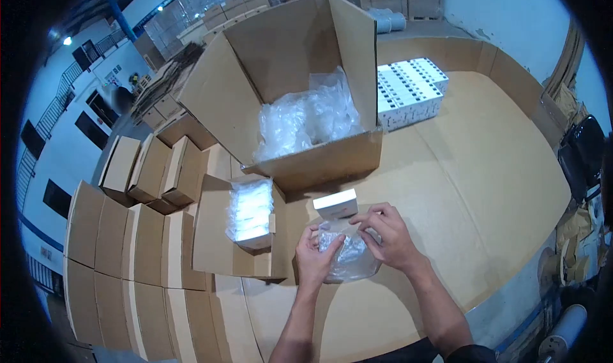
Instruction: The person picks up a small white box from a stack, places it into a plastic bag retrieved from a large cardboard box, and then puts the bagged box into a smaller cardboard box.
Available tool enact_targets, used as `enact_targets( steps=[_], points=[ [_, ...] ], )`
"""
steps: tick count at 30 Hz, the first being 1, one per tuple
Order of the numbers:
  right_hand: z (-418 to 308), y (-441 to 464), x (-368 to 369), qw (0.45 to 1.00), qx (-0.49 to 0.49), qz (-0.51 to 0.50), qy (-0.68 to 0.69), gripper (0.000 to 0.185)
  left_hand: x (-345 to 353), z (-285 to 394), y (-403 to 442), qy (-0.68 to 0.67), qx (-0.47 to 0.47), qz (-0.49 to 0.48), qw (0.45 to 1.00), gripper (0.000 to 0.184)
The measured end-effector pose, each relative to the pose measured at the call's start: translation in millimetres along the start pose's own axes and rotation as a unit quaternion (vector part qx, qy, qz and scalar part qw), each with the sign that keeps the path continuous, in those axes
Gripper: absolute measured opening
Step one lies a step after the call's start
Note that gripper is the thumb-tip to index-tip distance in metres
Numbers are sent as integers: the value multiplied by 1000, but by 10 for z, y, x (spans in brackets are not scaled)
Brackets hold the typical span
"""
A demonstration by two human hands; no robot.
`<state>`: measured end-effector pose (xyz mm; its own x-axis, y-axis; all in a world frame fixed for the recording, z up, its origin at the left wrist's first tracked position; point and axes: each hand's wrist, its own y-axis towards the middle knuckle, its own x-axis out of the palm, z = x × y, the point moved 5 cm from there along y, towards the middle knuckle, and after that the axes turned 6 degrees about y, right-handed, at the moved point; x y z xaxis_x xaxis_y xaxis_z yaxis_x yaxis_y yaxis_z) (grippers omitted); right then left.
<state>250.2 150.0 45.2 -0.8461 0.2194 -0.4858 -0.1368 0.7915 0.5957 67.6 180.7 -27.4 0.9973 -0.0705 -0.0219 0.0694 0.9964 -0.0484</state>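
Note:
Between my two hands a transparent bubble-wrap bag (350,259) lies on the cardboard-covered table. My left hand (314,256) grips its left side, thumb on top. At the bag's upper edge my right hand (387,236) pinches the plastic between thumb and fingers. Just beyond the bag stands a small white box (336,203), touched by neither hand. To the left, an open carton (214,235) holds a row of white boxes in bubble wrap (250,211). Whether anything is inside the bag in my hands, I cannot make out.
A large open carton (319,165) full of bubble-wrap bags (306,121) rises behind the white box. Stacked white boxes (412,95) stand at its right. Several brown cartons (147,248) are piled on the left. A cardboard wall (511,75) edges the table.

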Motion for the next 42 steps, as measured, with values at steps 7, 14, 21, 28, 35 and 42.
enact_targets(
  steps=[7, 14, 21, 28, 35, 42],
  points=[
    [68, -22, 9, 998, 20, 48, 29, 33, 34, 101, -42, -3, 0, -8, 1000, 43],
    [29, -27, 14, 997, 21, 56, -57, 32, 82, 130, -73, -29, 19, -11, 999, 49],
    [91, -48, 28, 997, 16, 68, -37, 20, 103, 140, -85, 6, 8, -18, 1000, 49],
    [-22, -38, 24, 997, -30, 67, -36, 18, 87, 96, -35, 14, 15, 1, 1000, 51],
    [-30, -54, 87, 997, -38, 38, -55, 22, 53, 51, -23, 13, 11, -9, 1000, 56],
    [-259, 41, -18, 991, -18, 35, -128, 25, 50, 156, -95, -11, 29, -9, 999, 55]
  ],
)
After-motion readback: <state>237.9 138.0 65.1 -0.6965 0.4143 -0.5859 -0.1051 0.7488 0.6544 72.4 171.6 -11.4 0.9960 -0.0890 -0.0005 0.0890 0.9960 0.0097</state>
